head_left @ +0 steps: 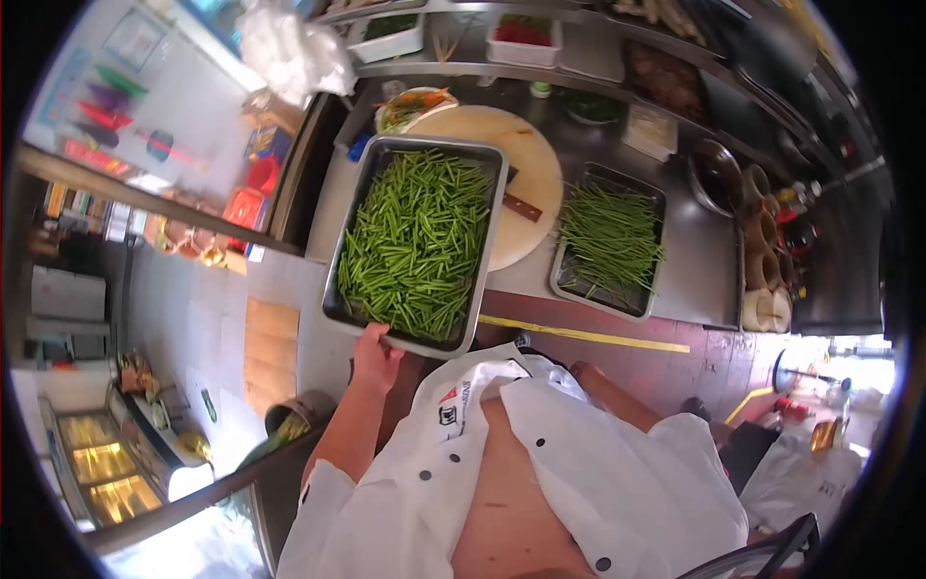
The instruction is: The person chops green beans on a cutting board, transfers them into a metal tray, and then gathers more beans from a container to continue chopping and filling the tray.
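My left hand (374, 357) is closed on the near rim of a deep metal tray (492, 241), thumb over the edge. Short-cut green stalks, probably beans, (415, 241) fill the tray, which covers part of a round cutting board (540, 159). On the board lies a knife, its brown handle (522, 206) showing and much of it hidden by the tray. Low beside my body is my right hand (583, 374), partly covered by the white jacket, its fingers unclear. To the right of the board, a second metal tray (632, 311) holds long, uncut green stalks (612, 236).
A bowl of shredded vegetables (415, 108) stands behind the large tray. White containers (651, 133) and a metal bowl (716, 177) sit along the counter's back and right. Above runs a shelf with a tub of red pieces (524, 37). Another person's white clothing (801, 478) shows at lower right.
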Action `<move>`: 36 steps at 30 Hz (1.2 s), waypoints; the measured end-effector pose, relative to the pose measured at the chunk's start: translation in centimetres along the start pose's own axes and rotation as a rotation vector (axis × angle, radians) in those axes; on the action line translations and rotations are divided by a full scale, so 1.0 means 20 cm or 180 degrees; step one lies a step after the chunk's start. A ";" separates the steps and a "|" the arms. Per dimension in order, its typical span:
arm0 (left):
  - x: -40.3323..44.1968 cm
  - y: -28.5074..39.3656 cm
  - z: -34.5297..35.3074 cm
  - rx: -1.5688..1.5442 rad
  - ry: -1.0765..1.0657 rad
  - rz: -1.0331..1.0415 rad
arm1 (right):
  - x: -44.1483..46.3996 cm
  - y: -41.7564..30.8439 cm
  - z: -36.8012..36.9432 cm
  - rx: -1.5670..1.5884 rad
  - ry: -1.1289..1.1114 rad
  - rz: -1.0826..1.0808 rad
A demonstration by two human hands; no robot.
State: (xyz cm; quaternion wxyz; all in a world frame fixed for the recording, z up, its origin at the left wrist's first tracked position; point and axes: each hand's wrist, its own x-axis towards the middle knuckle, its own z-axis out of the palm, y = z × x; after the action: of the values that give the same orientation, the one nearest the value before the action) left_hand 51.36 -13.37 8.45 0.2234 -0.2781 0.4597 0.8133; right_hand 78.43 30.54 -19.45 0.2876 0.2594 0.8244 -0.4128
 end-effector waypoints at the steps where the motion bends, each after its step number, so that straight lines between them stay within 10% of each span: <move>1: -0.01 -0.01 0.00 -0.0014 -0.0150 -0.0006 | 0.05 0.09 0.01 -0.0742 -0.0132 -0.0425; 3: -0.07 0.06 0.08 0.0237 -0.0232 -0.0170 | 0.02 0.08 0.02 -0.1371 -0.0174 -0.0735; 7: 0.01 0.07 0.19 0.0894 -0.0541 -0.0084 | -0.32 -0.50 -0.22 0.0719 0.0530 0.0340; 11: 0.15 0.03 0.31 0.1418 -0.0846 -0.0256 | -0.73 -1.27 -0.36 0.3209 0.0105 -0.0462; 15: 0.14 0.00 0.53 0.1631 -0.1386 -0.0856 | -0.90 -1.72 -0.23 0.3471 0.0531 -0.0765; 17: 0.08 -0.08 0.69 0.1666 -0.1754 -0.0976 | -0.81 -1.71 -0.09 0.3344 0.2089 -0.1220; 25: 0.36 -0.46 0.92 0.3794 -0.4394 -0.1472 | -1.16 -0.92 -0.35 0.4458 0.2801 0.0518; 36: 0.89 -0.42 0.24 0.5061 -0.1824 -0.0954 | -1.07 0.56 -0.91 0.4067 0.2090 0.0778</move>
State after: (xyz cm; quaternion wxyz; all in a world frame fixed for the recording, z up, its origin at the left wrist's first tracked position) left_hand 42.01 -3.32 -6.49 0.5647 0.1195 0.7773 0.2503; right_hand 96.12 47.37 -1.68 -0.1381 0.5774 0.4314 -0.6793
